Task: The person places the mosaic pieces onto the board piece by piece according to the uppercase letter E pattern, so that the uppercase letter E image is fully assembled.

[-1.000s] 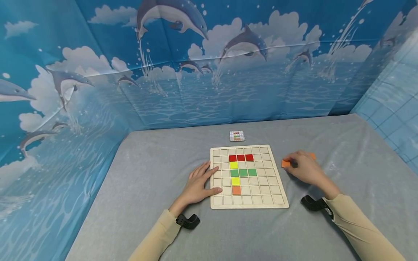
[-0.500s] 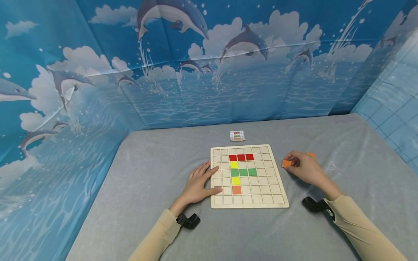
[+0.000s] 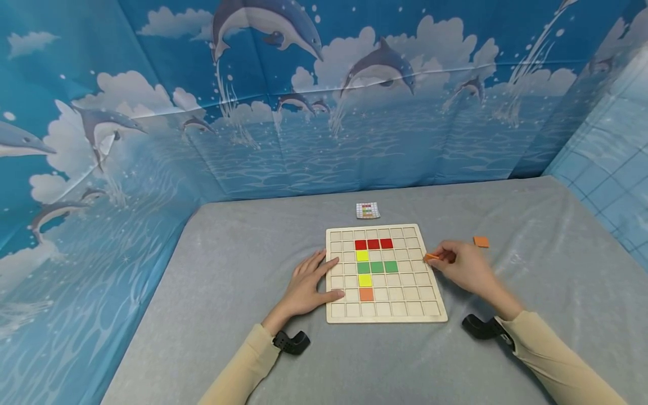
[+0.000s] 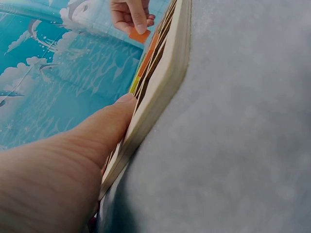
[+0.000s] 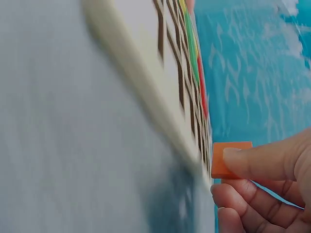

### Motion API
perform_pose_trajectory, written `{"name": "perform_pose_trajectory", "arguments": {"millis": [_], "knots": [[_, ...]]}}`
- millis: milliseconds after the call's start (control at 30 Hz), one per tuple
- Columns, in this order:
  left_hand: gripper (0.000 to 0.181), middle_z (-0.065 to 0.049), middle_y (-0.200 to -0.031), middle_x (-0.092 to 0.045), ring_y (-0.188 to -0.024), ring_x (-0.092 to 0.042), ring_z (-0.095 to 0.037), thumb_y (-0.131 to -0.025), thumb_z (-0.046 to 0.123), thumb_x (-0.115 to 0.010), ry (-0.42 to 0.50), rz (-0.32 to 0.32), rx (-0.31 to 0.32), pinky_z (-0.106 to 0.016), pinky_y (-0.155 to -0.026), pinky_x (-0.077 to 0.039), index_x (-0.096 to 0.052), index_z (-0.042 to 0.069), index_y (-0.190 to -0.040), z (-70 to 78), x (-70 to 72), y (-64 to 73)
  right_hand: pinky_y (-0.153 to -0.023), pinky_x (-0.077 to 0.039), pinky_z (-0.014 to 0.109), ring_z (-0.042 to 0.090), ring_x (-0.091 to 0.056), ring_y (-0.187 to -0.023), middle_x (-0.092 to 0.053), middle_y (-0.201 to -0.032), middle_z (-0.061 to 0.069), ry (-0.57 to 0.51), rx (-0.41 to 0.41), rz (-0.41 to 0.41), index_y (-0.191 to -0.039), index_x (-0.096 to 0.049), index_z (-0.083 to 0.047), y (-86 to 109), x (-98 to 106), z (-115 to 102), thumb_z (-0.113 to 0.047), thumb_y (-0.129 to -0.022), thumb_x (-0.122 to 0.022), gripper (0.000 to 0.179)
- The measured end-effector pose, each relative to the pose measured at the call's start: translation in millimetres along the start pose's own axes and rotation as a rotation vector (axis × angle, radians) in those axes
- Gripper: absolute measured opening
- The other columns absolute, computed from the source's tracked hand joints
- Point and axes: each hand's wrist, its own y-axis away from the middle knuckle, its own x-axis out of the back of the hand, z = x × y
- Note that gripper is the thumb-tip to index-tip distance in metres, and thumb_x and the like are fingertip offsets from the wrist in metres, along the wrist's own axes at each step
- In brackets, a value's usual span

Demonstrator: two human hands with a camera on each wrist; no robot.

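Note:
A wooden grid board (image 3: 410, 293) lies on the grey table. In its cells sit three red tiles (image 3: 373, 244), three green tiles (image 3: 377, 268), two yellow tiles (image 3: 365, 280) and one orange tile (image 3: 367, 295). My left hand (image 3: 302, 289) rests on the board's left edge with fingers spread, the thumb lying on the rim in the left wrist view. At the right edge of the board, my right hand (image 3: 467, 266) pinches another orange tile (image 5: 219, 162) between thumb and fingers. The held tile is tilted in the head view.
A loose orange tile (image 3: 481, 242) lies on the table beyond the right hand. Behind the board is a small card (image 3: 367, 211) printed with a coloured grid. A blue dolphin-print curtain (image 3: 314, 140) hangs along the table's back and left side.
My right hand has moved left to the board's right edge, carrying the pinched orange tile. The loose orange tile behind it is now fully uncovered. My left hand stays put.

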Motion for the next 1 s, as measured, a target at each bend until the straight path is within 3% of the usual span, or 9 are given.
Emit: {"name": "perform_pose_trajectory", "arguments": {"millis": [300, 533, 700, 1000], "knots": [[0.075, -0.008, -0.156, -0.017, -0.142, -0.009, -0.021, -0.086, 0.051, -0.064, -0.003, -0.003, 0.008, -0.049, -0.109, -0.011, -0.035, 0.022, -0.149, 1.2, 0.6, -1.0, -0.056, -0.044, 0.025, 0.010, -0.052, -0.063, -0.059, -0.072, -0.008, -0.093, 0.070, -0.151, -0.088, -0.072, -0.011, 8.9, -22.8, -39.0, -0.010, -0.079, -0.078, 0.010], [0.076, -0.008, -0.156, -0.017, -0.143, -0.008, -0.022, -0.086, 0.053, -0.063, 0.007, -0.002, -0.003, -0.050, -0.109, -0.010, -0.035, 0.021, -0.149, -0.6, 0.5, -0.9, -0.055, -0.043, 0.023, 0.007, -0.051, -0.061, -0.057, -0.070, -0.010, -0.233, 0.130, -0.281, -0.080, -0.066, -0.018, 13.3, -42.0, -50.0, -0.014, -0.079, -0.079, 0.014], [0.075, -0.008, -0.156, -0.017, -0.143, -0.008, -0.023, -0.086, 0.053, -0.062, 0.006, 0.005, -0.019, -0.050, -0.109, -0.010, -0.035, 0.022, -0.149, -2.3, 0.0, -1.7, -0.053, -0.042, 0.023, 0.007, -0.050, -0.059, -0.058, -0.069, -0.010, -0.259, 0.146, -0.273, -0.079, -0.066, -0.018, 12.3, -49.4, -52.9, -0.011, -0.078, -0.079, 0.015], [0.076, -0.009, -0.156, -0.017, -0.142, -0.009, -0.024, -0.085, 0.053, -0.063, 0.006, 0.008, -0.013, -0.051, -0.108, -0.009, -0.036, 0.021, -0.148, -1.3, 0.1, -1.0, -0.055, -0.041, 0.024, 0.006, -0.049, -0.060, -0.056, -0.068, -0.012, -0.195, 0.158, -0.264, -0.079, -0.065, -0.020, 9.5, -55.5, -57.6, -0.011, -0.078, -0.079, 0.016]]}}
